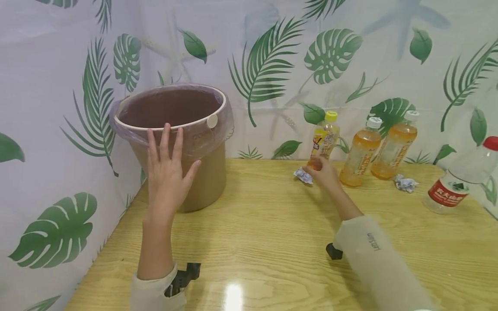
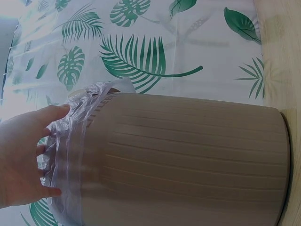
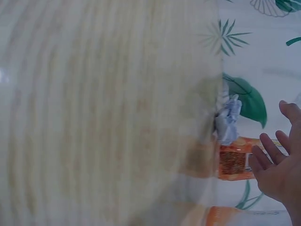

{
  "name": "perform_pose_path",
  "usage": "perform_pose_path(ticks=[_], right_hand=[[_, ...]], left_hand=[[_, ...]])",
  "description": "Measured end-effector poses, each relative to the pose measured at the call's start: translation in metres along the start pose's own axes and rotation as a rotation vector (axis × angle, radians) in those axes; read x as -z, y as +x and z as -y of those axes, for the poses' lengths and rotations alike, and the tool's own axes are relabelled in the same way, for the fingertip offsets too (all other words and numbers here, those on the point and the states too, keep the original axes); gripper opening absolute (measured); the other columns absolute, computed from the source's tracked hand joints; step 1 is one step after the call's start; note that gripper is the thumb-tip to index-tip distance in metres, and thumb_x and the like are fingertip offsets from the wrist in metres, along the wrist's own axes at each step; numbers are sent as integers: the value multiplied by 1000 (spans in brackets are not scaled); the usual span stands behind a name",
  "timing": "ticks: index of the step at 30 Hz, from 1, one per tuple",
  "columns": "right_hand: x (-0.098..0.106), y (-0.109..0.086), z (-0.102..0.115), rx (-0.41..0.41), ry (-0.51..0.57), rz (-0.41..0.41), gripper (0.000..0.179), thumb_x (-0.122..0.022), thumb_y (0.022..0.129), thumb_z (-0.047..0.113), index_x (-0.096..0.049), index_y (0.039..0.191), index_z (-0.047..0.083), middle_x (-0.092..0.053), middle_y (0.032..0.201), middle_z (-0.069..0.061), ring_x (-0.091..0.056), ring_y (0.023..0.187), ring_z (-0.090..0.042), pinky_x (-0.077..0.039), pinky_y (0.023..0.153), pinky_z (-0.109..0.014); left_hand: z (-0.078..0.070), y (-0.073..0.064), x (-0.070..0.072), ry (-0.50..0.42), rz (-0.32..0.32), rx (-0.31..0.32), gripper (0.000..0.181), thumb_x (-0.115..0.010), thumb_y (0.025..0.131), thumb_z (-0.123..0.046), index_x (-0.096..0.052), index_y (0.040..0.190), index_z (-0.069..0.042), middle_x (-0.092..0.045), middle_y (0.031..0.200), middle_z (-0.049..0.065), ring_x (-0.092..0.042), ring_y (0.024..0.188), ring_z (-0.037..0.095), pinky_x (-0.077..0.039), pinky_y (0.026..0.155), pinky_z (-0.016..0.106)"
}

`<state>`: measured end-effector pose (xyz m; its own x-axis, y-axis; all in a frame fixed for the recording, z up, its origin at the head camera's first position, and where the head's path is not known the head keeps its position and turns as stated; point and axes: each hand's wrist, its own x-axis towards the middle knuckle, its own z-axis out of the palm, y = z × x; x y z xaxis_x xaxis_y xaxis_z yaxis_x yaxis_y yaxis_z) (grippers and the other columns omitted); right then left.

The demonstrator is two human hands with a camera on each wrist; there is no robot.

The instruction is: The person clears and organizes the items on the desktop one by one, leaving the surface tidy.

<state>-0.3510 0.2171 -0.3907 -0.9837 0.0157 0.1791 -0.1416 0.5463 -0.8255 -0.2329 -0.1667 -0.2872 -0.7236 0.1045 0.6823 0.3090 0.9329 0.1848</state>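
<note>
A tall brown bin point(image 1: 210, 181), lined with a thin clear plastic bag point(image 1: 200, 144), stands at the left of the table. My left hand point(image 1: 167, 175) lies spread against its near rim, fingers straight; the left wrist view shows the fingertips at the bunched bag point(image 2: 70, 160). My right hand point(image 1: 326, 172) is beside a crumpled paper ball point(image 1: 303, 176), in front of the yellow-capped bottle point(image 1: 326, 136). In the right wrist view its fingers point(image 3: 263, 157) are parted, with a gap between them and the paper ball point(image 3: 228, 123).
Two white-capped bottles of orange drink point(image 1: 359, 151) point(image 1: 394, 149) stand right of the yellow-capped one. Another crumpled paper ball point(image 1: 406, 183) lies near them. A large red-capped bottle point(image 1: 447, 194) leans at the right. Leaf-patterned sheeting point(image 1: 268, 129) borders the wooden table point(image 1: 264, 242).
</note>
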Motion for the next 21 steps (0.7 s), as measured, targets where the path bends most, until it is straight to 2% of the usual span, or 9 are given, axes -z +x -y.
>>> perform_pose_path(ticks=[6,10,17,21], right_hand=[[-9,1,-20,-18,17,-19,51,-61,89,19,-42,127,-9,-47,124,-28,-46,113,-39,-38,95,-44],[-13,0,-28,-51,11,-3,51,-59,90,16,-39,128,-11,-45,126,-29,-44,115,-40,-38,95,-44],[-20,-2,-33,-112,-15,5,50,-60,88,12,-40,129,-10,-44,127,-27,-44,115,-38,-36,96,-43],[-22,-1,-34,-119,-56,-2,48,-61,87,11,-42,127,-9,-47,124,-27,-47,111,-37,-38,93,-43]], left_hand=[[1,1,0,1,-11,-7,76,-59,89,-35,-16,148,-12,7,152,2,17,135,28,-3,108,47],[0,0,0,-2,-8,-4,76,-59,89,-35,-16,148,-12,6,152,2,17,135,28,-3,108,47],[1,0,1,0,-8,-3,76,-59,89,-35,-17,148,-12,5,152,3,17,135,28,-3,108,47],[1,0,1,-1,-6,1,75,-59,89,-35,-17,148,-11,5,152,3,17,135,28,-3,108,47]])
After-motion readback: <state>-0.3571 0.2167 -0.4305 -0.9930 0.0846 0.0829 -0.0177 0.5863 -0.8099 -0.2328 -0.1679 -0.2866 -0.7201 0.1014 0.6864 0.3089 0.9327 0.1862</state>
